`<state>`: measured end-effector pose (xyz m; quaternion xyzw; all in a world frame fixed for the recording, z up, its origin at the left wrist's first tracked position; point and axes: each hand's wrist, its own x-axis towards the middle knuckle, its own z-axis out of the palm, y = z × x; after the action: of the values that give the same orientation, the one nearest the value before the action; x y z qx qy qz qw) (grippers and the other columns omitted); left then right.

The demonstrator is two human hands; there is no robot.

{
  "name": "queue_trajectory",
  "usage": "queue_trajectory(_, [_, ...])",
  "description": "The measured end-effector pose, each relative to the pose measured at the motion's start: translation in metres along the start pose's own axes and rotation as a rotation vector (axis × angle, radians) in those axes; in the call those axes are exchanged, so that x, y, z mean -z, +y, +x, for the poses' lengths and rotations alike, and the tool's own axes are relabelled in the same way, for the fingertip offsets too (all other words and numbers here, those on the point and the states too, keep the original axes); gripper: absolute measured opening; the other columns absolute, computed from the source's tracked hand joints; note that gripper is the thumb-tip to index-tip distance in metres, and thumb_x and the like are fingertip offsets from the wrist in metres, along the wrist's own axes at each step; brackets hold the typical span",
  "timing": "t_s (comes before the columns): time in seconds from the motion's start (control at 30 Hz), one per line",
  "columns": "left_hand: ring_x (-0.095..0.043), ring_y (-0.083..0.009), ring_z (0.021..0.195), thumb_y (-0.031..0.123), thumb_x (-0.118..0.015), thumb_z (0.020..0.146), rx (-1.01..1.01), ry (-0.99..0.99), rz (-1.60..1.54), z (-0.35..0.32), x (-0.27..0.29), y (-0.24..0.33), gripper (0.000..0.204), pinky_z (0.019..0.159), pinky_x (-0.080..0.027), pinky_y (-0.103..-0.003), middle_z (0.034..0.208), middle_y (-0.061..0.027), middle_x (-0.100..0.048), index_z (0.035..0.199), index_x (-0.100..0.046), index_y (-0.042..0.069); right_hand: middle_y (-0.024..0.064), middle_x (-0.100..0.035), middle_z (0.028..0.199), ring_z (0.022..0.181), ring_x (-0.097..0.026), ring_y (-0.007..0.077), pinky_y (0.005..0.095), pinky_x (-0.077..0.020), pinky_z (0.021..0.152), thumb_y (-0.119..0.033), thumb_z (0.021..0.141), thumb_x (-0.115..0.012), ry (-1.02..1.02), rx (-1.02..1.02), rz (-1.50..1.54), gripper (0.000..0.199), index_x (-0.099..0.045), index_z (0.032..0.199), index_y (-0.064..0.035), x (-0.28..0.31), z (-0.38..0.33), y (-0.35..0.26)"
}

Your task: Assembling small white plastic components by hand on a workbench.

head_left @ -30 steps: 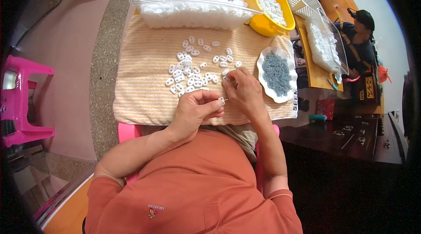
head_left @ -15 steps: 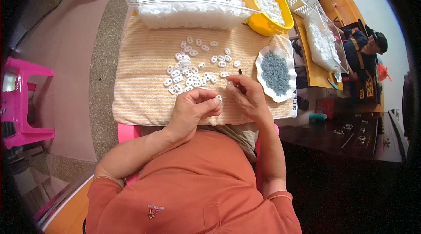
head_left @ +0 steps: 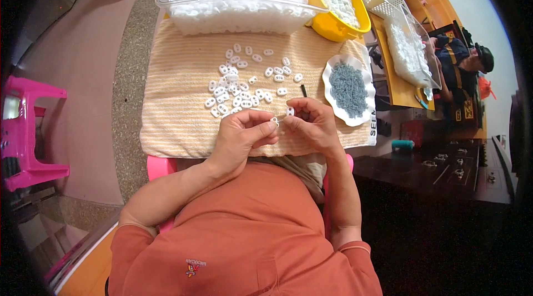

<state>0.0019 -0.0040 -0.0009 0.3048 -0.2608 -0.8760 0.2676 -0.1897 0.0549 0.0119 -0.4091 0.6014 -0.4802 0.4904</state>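
Observation:
My left hand (head_left: pixel 244 134) pinches a small white piece with two holes (head_left: pixel 275 122) between thumb and forefinger. Close beside it, my right hand (head_left: pixel 312 125) is closed on a white oval two-hole piece (head_left: pixel 290 111). Between the fingertips of both hands shows a thin pale pin or strand (head_left: pixel 281 120); its kind is too small to make out. A short black rod (head_left: pixel 303 90) sticks out just beyond my right fingers; whether they hold it or it lies on the cloth, I cannot tell. Beyond my hands, several loose white two-hole ovals (head_left: pixel 232 78) are scattered on the cloth.
A striped towel (head_left: pixel 177 113) covers the tabletop. Grey small parts fill a scalloped white dish (head_left: pixel 327 93) at the right. A clear bin (head_left: pixel 239 18) of white pieces and a yellow basin (head_left: pixel 333 29) stand behind. A person (head_left: pixel 463 65) sits far right; a pink stool (head_left: pixel 30 124) is left.
My right hand has come up to the left hand's piece, and its white oval now shows face-on above the fingertips. The left hand keeps its pinch. The view has shifted slightly.

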Motion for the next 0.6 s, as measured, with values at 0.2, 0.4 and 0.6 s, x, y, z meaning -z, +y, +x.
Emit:
queue_trajectory(0.2, [-0.066, -0.0128, 0.076, 0.007, -0.067, 0.087, 0.001, -0.002, -0.012, 0.0006, 0.0008, -0.0008, 0.016, 0.074, -0.058, -0.027, 0.087, -0.0055, -0.066, 0.101, -0.062, 0.002, 0.0032, -0.063, 0.081, 0.067, -0.059, 0.0072, 0.0204, -0.0495, 0.06, 0.0, 0.085, -0.067, 0.008, 0.027, 0.025, 0.028, -0.059, 0.112, 0.0037, -0.002, -0.0016, -0.0006])
queue_trajectory(0.4, [-0.066, -0.013, 0.076, 0.007, -0.067, 0.086, 0.0, 0.005, 0.003, 0.0011, 0.0008, -0.0009, 0.017, 0.073, -0.058, -0.027, 0.087, -0.0056, -0.066, 0.102, -0.062, 0.001, 0.0045, -0.063, 0.084, 0.069, -0.061, 0.009, 0.0218, -0.0515, 0.062, 0.001, 0.087, -0.065, 0.014, 0.049, 0.021, 0.029, -0.058, 0.115, 0.0042, -0.001, -0.0009, 0.0016])
queue_trajectory(0.6, [-0.066, -0.0132, 0.075, 0.006, -0.067, 0.086, 0.015, 0.013, 0.015, 0.0004, -0.0005, 0.0009, 0.016, 0.074, -0.058, -0.027, 0.086, -0.0055, -0.066, 0.101, -0.062, 0.002, 0.0058, -0.064, 0.087, 0.072, -0.063, 0.0109, 0.0237, -0.0536, 0.064, 0.001, 0.088, -0.063, 0.037, 0.054, 0.076, 0.029, -0.057, 0.116, 0.0046, -0.0001, 0.0005, 0.0007])
